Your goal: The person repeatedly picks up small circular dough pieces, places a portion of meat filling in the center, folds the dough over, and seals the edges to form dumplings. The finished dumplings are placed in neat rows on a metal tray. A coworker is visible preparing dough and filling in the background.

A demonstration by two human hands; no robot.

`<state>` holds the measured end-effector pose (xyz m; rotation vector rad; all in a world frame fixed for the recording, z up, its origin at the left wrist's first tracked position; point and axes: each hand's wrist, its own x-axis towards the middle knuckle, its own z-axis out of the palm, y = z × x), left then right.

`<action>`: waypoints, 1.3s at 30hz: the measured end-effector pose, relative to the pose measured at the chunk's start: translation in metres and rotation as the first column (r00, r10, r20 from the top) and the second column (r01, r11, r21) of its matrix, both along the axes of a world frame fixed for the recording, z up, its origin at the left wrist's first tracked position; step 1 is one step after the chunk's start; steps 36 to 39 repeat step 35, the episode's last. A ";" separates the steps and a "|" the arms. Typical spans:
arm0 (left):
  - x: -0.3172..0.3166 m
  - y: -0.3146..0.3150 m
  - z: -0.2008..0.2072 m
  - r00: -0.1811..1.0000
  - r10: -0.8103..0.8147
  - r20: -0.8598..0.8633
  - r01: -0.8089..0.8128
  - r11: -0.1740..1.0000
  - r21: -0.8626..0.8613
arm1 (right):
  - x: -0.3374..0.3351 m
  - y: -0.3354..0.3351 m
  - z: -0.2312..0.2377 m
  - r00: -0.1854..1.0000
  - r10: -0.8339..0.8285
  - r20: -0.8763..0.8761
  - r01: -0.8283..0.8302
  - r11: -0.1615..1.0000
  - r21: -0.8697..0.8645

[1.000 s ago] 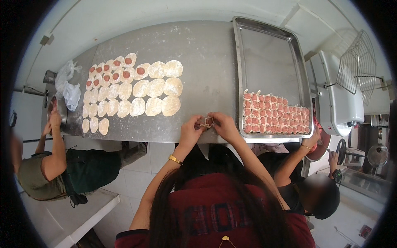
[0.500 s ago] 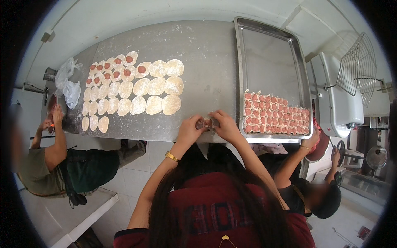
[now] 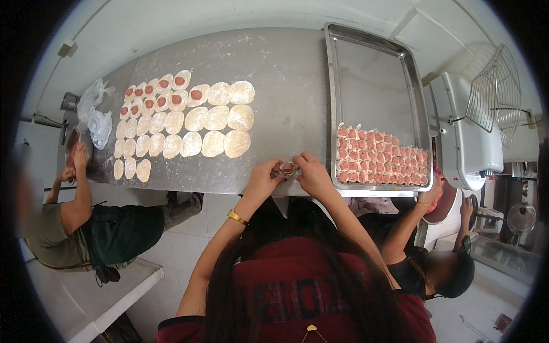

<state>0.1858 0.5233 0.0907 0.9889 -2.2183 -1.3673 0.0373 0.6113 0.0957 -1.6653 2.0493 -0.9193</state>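
Note:
Between my two hands, just above the table's near edge, is a small open-topped dumpling (image 3: 287, 168) with reddish meat showing in its gathered wrapper. My left hand (image 3: 265, 177) has its fingers closed on the dumpling's left side. On the other side, the fingertips of my right hand (image 3: 311, 172) pinch the wrapper's edge. Rows of round floured dough wrappers (image 3: 214, 144) lie to the left, and several at the back carry a lump of meat filling (image 3: 178, 98). To the right, a metal tray (image 3: 374, 68) holds tight rows of open-topped dumplings (image 3: 372, 157) at its near end.
The steel table (image 3: 291, 91) is dusted with flour. White plastic bags (image 3: 98, 123) sit at its left end, where a person (image 3: 66, 223) works at a bowl. Another person (image 3: 420, 257) reaches toward a red basin (image 3: 443, 206) on the right. Beyond the tray stands a white machine (image 3: 457, 131).
My right fingers have shifted slightly around the dumpling's wrapper, which looks more gathered. Both hands stay in nearly the same place. The person on the right has moved an arm a little.

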 end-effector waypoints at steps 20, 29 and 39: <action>-0.015 0.003 0.005 0.998 -0.003 0.057 0.003 1.000 -0.013 | -0.005 0.003 -0.001 0.995 -0.039 0.088 0.044 0.998 -0.051; -0.011 -0.005 -0.004 0.999 -0.051 0.001 0.051 0.997 -0.052 | 0.002 0.007 0.004 0.994 -0.066 0.092 0.062 0.997 0.037; -0.018 -0.002 0.012 0.997 -0.051 0.051 0.051 0.999 -0.009 | -0.005 0.003 -0.012 0.992 -0.041 0.116 0.033 0.997 0.067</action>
